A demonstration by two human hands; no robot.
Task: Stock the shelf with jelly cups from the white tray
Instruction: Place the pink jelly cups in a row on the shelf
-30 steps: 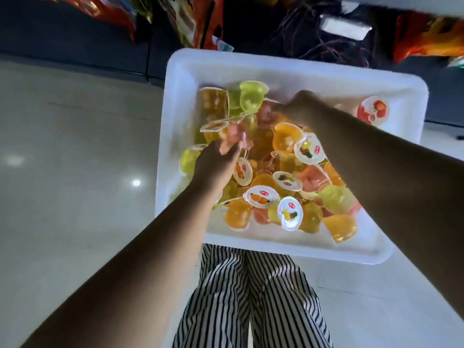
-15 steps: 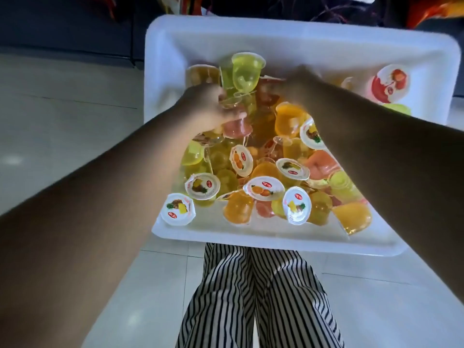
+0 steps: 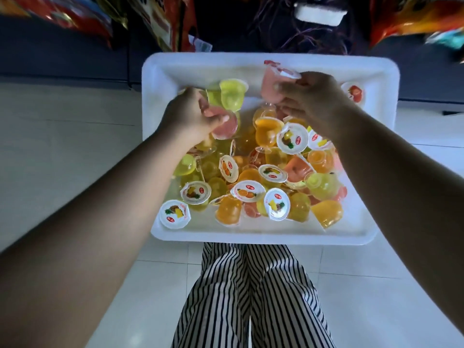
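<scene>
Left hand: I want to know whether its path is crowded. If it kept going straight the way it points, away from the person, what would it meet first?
Probably the yellow-green jelly cups just past the left hand, which already grips a pink jelly cup. Beyond them comes the white tray far wall. Depth is unclear, so the hand might pass above them.

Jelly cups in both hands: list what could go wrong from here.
1. The left hand holds a pink cup and seems to clutch green cups too; a loose one could drop back into the tray or onto the floor.
2. The right hand grips another pink cup by its side; squeezing might strain the lid.
3. The tray sits on the floor by the person's legs; a step could tip it.
</scene>
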